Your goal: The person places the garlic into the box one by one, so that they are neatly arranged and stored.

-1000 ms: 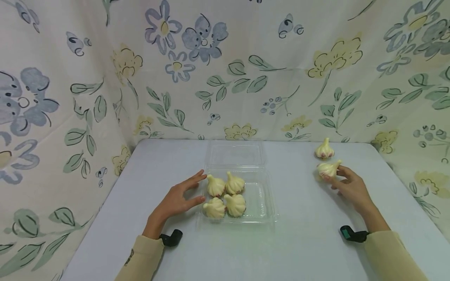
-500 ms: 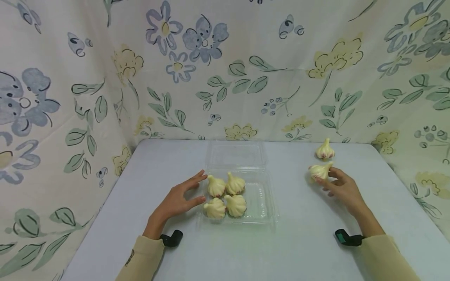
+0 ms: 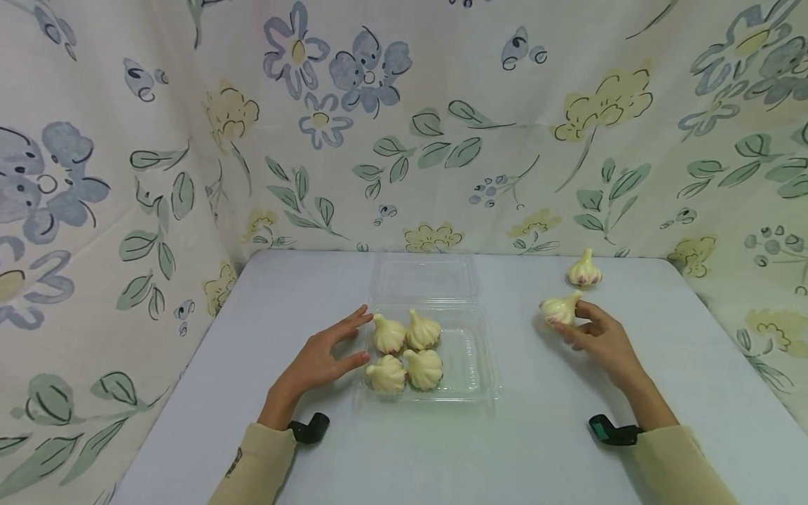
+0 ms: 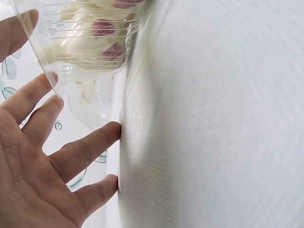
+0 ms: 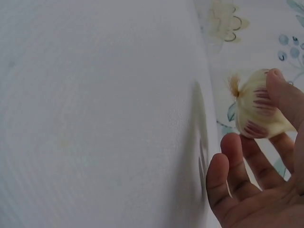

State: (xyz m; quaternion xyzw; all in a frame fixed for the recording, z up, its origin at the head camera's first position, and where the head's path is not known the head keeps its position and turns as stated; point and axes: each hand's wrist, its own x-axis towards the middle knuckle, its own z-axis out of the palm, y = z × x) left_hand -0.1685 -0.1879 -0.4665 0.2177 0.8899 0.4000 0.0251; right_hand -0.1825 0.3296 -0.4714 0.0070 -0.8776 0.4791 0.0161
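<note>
My right hand [image 3: 596, 340] pinches a garlic bulb [image 3: 559, 310] between thumb and fingers. In the right wrist view that garlic bulb [image 5: 259, 107] shows purple streaks and a tuft of roots, held up off the white surface. At the left edge of a clear plastic clamshell box [image 3: 470, 398], my left hand [image 3: 322, 358] has its fingers spread. The left wrist view shows fingertips [image 4: 53, 78] touching the box's rim, with others down on the table. Several garlic bulbs [image 3: 423, 369] lie in the box's left part, in two rows; its right part holds none.
Another garlic bulb [image 3: 585, 268] stands at the back right of the white table [image 3: 536, 449]. The box's lid [image 3: 423, 277] lies open towards the back. A flowered cloth [image 3: 404, 175] hangs behind the table and along both sides.
My right hand has moved left with the garlic bulb, away from beside the one standing at the back right. The left hand has stayed at the box.
</note>
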